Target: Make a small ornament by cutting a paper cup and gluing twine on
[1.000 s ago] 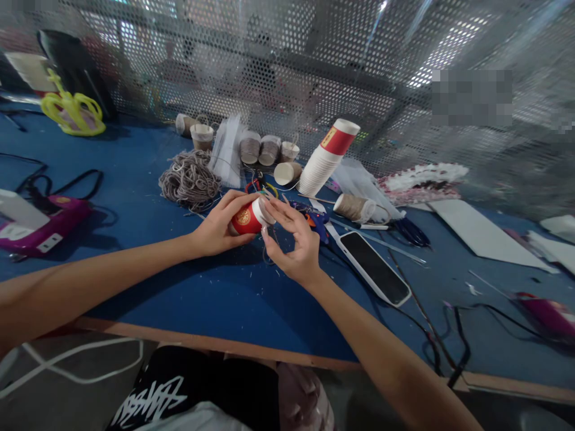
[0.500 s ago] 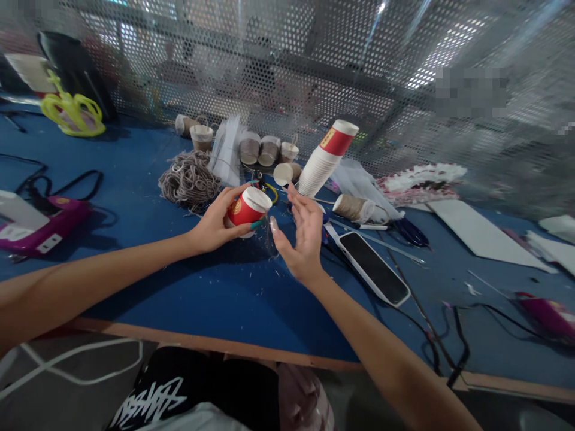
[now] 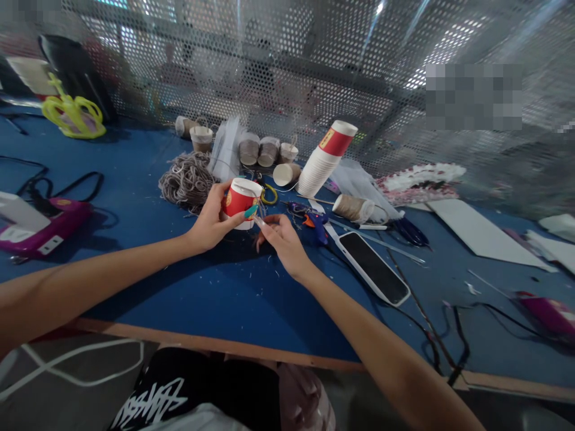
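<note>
A red and white paper cup (image 3: 238, 203) stands upright in my left hand (image 3: 207, 222), whose fingers and thumb wrap round its side. Against the cup's near right side, the thumb of my right hand (image 3: 287, 244) meets the left thumb, its other fingers curled beneath. Whatever is pinched there is too small to make out. Just right of that hand lies a blue glue gun (image 3: 318, 226) with an orange trigger. Behind the cup are yellow-handled scissors (image 3: 269, 194) and a tangled heap of grey-brown cord (image 3: 188, 178).
A leaning stack of paper cups (image 3: 320, 170) rises at the back, near several cord-wrapped cups (image 3: 268, 152). White strips (image 3: 227, 146) stand beside them. A phone (image 3: 375, 268) lies on the right, a purple power strip (image 3: 58, 224) on the left. A perforated metal screen (image 3: 287, 72) closes the back.
My right hand has moved down and left from beside the cup, and its spread fingers have closed at the cup's side. The left hand has turned the cup more upright.
</note>
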### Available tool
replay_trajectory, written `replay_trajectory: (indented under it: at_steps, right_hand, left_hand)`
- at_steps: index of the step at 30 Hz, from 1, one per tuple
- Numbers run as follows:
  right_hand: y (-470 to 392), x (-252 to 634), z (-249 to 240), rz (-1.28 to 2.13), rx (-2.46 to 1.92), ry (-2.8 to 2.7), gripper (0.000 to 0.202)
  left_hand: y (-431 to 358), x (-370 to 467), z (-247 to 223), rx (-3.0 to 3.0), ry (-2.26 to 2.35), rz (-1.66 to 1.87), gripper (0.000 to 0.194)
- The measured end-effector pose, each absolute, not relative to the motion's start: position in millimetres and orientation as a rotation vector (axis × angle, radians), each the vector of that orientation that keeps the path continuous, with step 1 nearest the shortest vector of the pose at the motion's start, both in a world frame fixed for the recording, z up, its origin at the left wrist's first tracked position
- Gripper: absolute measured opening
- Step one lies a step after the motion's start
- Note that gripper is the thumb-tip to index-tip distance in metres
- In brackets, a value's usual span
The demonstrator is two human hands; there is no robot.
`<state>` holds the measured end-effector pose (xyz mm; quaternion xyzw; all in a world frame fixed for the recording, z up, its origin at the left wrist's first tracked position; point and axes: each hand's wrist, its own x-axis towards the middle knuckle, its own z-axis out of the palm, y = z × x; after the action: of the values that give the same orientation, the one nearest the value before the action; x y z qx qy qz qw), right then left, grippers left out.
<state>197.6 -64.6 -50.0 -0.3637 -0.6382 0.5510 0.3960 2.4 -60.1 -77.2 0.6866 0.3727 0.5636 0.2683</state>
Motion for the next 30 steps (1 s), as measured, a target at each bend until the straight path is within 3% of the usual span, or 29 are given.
replay_trajectory:
  at_steps: [4, 12, 23, 30]
  right_hand:
    - [-63.5, 203.7, -40.4, 1.521, -0.817, -1.714, 0.047]
    - [-58.9, 208.8, -34.6, 1.456, -0.587, -1.473, 0.042]
    - [-66.1, 202.5, -35.5, 1.485, -0.569, -1.410, 0.039]
    - [-65.8, 203.6, -35.5, 1.460, -0.588, -1.441, 0.040]
  left_hand:
    - [-56.9, 4.5, -78.6, 1.655, 0.889, 1.484, 0.068]
    - [-55.1, 2.9, -78.7, 1.482, 0.674, 1.268, 0.062]
    - [-69.1, 10.1, -72.3, 1.508, 0.682, 1.107, 0.086]
    - [-70.1, 9.7, -67.2, 1.447, 0.765, 1.109, 0.073]
